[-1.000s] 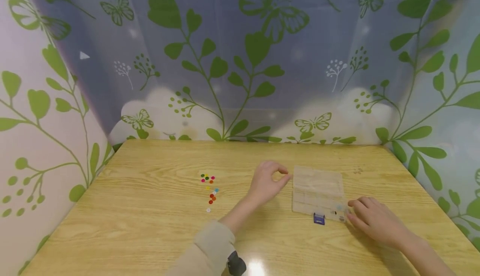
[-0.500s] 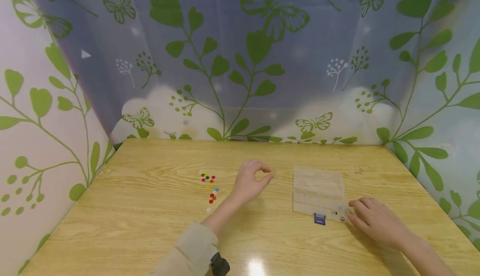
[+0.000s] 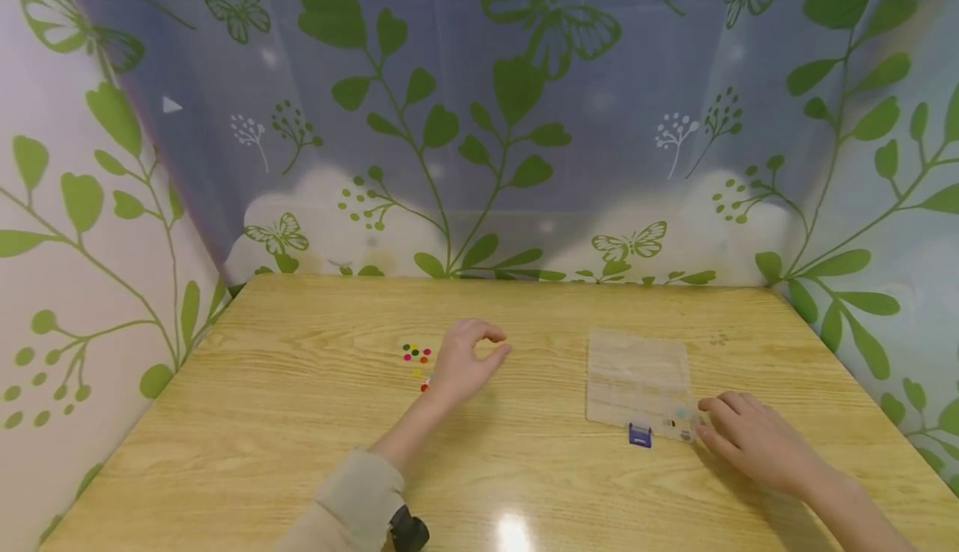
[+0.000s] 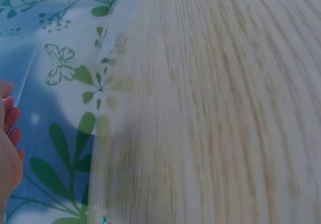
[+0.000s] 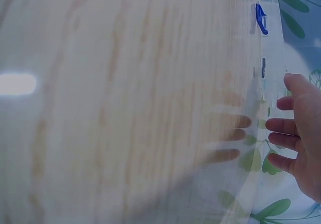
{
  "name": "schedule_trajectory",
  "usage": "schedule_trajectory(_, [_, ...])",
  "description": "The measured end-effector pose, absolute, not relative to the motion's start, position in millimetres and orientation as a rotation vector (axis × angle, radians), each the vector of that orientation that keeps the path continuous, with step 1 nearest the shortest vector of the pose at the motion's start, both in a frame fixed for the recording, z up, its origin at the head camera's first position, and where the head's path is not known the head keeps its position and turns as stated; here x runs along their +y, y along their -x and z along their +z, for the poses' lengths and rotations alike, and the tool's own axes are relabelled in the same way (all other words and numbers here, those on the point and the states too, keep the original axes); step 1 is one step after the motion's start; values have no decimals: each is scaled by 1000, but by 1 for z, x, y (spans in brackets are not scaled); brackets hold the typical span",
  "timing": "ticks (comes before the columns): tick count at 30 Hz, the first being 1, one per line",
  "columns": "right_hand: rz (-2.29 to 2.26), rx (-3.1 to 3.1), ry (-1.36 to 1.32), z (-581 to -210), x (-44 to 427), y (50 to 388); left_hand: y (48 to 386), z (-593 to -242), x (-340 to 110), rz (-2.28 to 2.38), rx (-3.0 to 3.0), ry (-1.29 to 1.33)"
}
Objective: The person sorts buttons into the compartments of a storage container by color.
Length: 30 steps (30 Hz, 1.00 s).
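Note:
My left hand (image 3: 466, 362) hovers over the table with thumb and forefinger bent towards each other in a loose C, nothing visible between them. Just left of it, partly covered by the hand and wrist, lie several small coloured discs like buttons (image 3: 415, 353). Farther right is a flat clear plastic compartment box (image 3: 637, 369) with a blue clasp (image 3: 640, 435) at its front edge. A few pale and dark discs (image 3: 678, 424) show in its front right compartments. My right hand (image 3: 757, 444) is at the box's right front corner, fingers relaxed; contact cannot be told.
Everything lies on a wood-grain table (image 3: 539, 485). A leaf-and-butterfly patterned curtain (image 3: 464, 119) borders its back and sides. Behind the box, to the right, a faint cluster of small clear pieces (image 3: 719, 340) lies on the table.
My left hand has moved left from the box's left edge to beside the coloured discs, with some of them now hidden behind it. My right hand stays by the box.

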State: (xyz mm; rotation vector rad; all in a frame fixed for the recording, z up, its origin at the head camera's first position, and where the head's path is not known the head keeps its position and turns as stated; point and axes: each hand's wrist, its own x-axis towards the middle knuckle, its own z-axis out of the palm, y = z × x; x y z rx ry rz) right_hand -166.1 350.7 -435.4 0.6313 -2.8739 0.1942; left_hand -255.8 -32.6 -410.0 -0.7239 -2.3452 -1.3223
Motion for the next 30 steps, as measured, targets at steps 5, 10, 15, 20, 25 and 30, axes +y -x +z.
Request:
schedule_trajectory(5, [185,-2865,-637,-436,351,166,257,-414,-45,-1310,-2348,703])
schedule_trajectory(10, [191,-2870,-629,-436,350,165,257,-416,-57,-1292,-2368,669])
schedule_trajectory(15, [192,-2864,-621,-435,349,165,259,-418,-69,-1268,-2371,634])
schedule_trajectory(20, [188,-2869,-617,-434,348,165,262,-424,-82,-1214,-2369,612])
schedule_trajectory(25, [204,-2885,-613,-433,348,164,263,-431,-95,-1207,-2417,551])
schedule_trajectory(30, [200,-2891,-615,-433,348,164,264,-439,-105,-1188,-2446,509])
